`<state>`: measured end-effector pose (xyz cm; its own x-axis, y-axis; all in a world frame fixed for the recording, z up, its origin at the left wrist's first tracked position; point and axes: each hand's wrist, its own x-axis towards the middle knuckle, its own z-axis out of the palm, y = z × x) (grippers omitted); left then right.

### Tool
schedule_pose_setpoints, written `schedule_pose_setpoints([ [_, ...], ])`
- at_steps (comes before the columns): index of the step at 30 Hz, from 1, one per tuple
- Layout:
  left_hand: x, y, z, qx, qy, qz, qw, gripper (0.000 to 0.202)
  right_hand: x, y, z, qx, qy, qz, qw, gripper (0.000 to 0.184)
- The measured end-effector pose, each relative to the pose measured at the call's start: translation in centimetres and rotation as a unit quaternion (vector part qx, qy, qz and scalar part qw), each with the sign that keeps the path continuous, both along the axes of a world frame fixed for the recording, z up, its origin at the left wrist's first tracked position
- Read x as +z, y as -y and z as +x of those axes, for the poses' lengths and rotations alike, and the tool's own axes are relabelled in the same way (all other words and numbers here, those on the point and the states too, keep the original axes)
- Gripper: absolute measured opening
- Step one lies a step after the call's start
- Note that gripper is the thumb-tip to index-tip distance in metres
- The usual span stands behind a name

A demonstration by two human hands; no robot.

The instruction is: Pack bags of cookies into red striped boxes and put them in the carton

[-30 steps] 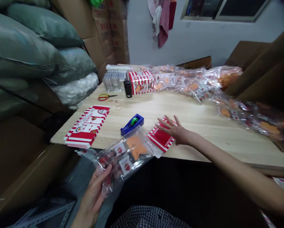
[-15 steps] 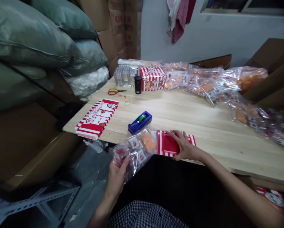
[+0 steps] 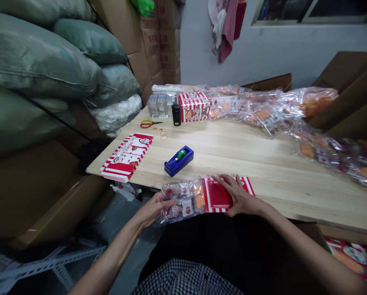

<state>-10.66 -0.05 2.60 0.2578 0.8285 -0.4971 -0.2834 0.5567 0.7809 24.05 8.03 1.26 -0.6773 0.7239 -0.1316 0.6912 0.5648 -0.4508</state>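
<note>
While the clear bag point(image 3: 183, 205) was held by the left grip point(image 3: 154, 208), its right end was met by the red-and-white box point(image 3: 214, 192).
The bag was stretched rightward from that grip, which was closed on its left end, its long axis lined up with the box; whether any was inserted could not be told. The box was covered by the nearer right grip point(image 3: 239, 198), fingers spread, any pinch unclear. Beyond both grips, out of the way, a tape dispenser point(image 3: 179, 161) was placed on the surface point(image 3: 248, 147).

We see scissors point(image 3: 152, 123) near a black bottle point(image 3: 176, 115), sacks point(image 3: 36, 57) (big fat ones!), and a cloth point(image 3: 227, 37) by the wall point(image 3: 272, 53).
</note>
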Motion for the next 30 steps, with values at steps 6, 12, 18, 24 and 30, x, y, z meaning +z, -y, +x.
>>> schedule_pose_setpoints([
  [6, -1.4, -0.6, -1.7, -0.04, 0.01, -0.033, 0.999, 0.045, -0.4, 0.2, 0.2, -0.004, -0.018, -0.012, 1.0, 0.127],
  [12, -1.3, -1.5, -2.8, -0.111, 0.016, -0.009, 0.994, 0.03, -0.2, 0.3, 0.1, -0.001, -0.015, -0.015, 1.0, 0.129],
  [18, -0.4, -1.9, -4.7, -0.1, -0.004, -0.005, 0.995, 0.036, 0.6, 0.7, -0.4, -0.006, -0.012, -0.018, 1.0, 0.127],
  [24, 0.0, -3.0, -4.5, -0.105, -0.004, -0.044, 0.994, 0.035, 0.6, 0.9, -0.4, 0.003, -0.01, -0.011, 1.0, 0.127],
  [30, -0.2, -4.0, -4.9, -0.114, -0.03, -0.065, 0.991, 0.03, 0.4, 1.0, -0.5, -0.007, -0.015, -0.005, 1.0, 0.128],
])
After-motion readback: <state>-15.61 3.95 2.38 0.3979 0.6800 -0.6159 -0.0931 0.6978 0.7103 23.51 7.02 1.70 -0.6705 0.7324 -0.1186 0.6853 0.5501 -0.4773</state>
